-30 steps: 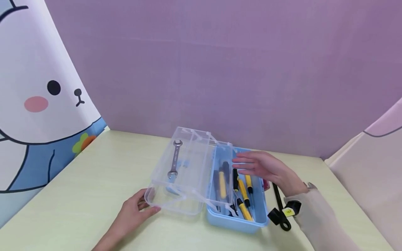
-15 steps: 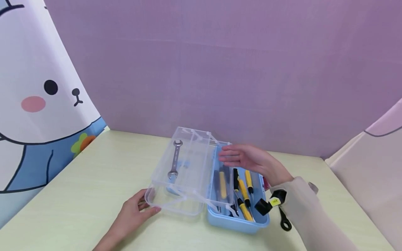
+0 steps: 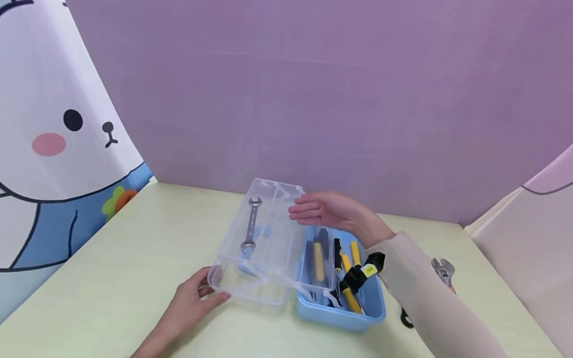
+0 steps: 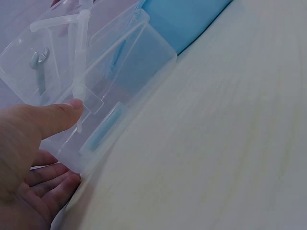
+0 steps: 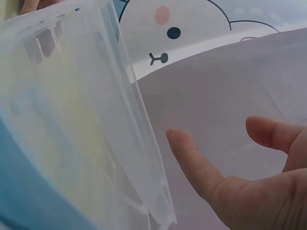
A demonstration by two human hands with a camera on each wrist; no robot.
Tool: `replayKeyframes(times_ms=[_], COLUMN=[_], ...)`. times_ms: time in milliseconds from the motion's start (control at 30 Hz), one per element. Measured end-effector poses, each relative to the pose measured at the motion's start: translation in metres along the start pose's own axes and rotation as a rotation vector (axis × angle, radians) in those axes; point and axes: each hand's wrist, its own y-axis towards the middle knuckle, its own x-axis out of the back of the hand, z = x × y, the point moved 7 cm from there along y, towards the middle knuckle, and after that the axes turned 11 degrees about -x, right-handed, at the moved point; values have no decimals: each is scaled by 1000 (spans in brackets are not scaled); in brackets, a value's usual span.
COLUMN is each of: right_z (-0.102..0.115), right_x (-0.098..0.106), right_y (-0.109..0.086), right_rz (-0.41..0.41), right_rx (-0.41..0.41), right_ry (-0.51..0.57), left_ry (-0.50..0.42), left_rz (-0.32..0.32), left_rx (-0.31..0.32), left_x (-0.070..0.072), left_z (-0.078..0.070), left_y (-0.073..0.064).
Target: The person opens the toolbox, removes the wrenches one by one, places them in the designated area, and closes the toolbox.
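Observation:
A light-blue toolbox (image 3: pixel 335 318) stands on the table with its clear plastic lid (image 3: pixel 268 293) swung out to the left. My left hand (image 3: pixel 190 306) grips the lid's near-left corner; in the left wrist view the thumb lies on the clear plastic and the other fingers are beneath it. A silver open-end wrench (image 3: pixel 251 226) lies in the clear plastic part. Over the back of the box hovers my right hand (image 3: pixel 333 214), fingers extended, holding nothing. Several yellow-and-black screwdrivers (image 3: pixel 351 301) lie inside the box, partly behind clear plastic and my right wrist.
An adjustable wrench (image 3: pixel 444 272) lies on the table to the right, partly hidden by the right sleeve (image 3: pixel 429 293). A black tool end (image 3: pixel 406 318) shows beside that sleeve. A purple cloth backdrop (image 3: pixel 313 99) rises behind the table.
My right hand has moved left across the box towards the clear lid, fingers still extended. The adjustable wrench has come into view behind the sleeve. My left hand stays on the lid corner.

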Motion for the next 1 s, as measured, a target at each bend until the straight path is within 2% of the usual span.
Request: replayKeyframes(times_ms=[233, 433, 733, 867, 1000], right_z=[12, 16, 22, 27, 32], right_x=[-13, -13, -20, -31, -40], right_y=[15, 27, 43, 55, 64], right_rz=[-8, -51, -60, -65, -93], right_rx=[-34, -63, -110, -143, -157], right_ry=[24, -5, 58, 33, -17], left_ry=[17, 2, 13, 31, 11], left_rz=[7, 7, 0, -4, -10], left_rx=[15, 11, 14, 24, 31], left_x=[0, -5, -3, 0, -1], left_z=[1, 1, -2, -1, 1], left_y=[-1, 1, -1, -3, -5])
